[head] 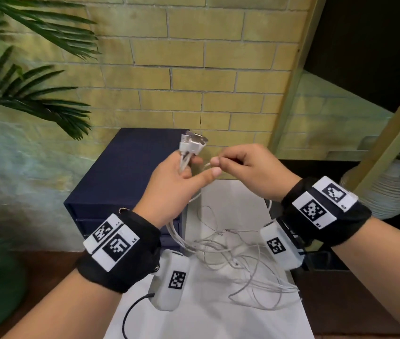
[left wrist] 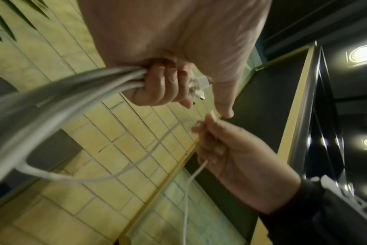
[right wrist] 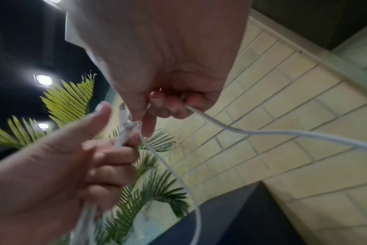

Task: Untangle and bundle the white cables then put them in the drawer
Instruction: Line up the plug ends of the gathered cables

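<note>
Above the drawers [head: 130, 172], left hand [head: 169, 187] grips gathered cables [head: 230, 253] by their plugs [head: 192, 141] while right hand [head: 250, 167] pinches one strand; tugging could tighten the tangle below.

White cables [left wrist: 52, 92] blurred; ends hidden inside both hands.

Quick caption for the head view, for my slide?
Left hand grips gathered white cables by their plugs; right hand pinches one strand beside a dark blue drawer box.

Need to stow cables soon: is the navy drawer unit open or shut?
Shut: the navy drawer unit's fronts sit flush in the head view, none pulled out.
</note>
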The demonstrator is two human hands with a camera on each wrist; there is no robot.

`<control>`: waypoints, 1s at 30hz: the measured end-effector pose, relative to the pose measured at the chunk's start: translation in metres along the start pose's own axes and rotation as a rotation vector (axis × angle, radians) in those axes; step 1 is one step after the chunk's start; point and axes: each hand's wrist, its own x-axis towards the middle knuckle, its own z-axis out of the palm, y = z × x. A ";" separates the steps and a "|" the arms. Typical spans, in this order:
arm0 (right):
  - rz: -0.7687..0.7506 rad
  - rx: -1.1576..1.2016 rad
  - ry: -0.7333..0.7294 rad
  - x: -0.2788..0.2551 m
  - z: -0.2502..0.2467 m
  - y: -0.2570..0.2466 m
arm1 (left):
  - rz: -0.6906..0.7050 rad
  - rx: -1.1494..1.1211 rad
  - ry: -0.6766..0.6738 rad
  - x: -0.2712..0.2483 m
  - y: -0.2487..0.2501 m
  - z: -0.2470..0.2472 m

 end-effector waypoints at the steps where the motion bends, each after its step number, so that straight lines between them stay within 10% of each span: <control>1: -0.010 0.040 -0.002 0.002 0.000 -0.003 | 0.007 0.026 -0.020 0.000 0.000 0.003; 10: 0.078 0.294 -0.077 0.000 -0.003 0.014 | 0.065 0.048 -0.061 -0.001 0.005 -0.002; 18: 0.368 -0.045 -0.189 -0.012 0.013 0.094 | 0.063 -0.256 0.156 0.009 0.011 -0.030; 22: 0.513 0.027 0.019 -0.023 0.013 0.120 | 0.075 -0.270 0.185 0.006 0.007 -0.037; 30: 0.276 0.267 0.474 -0.006 -0.017 0.091 | 0.055 -0.303 0.199 0.004 0.002 -0.036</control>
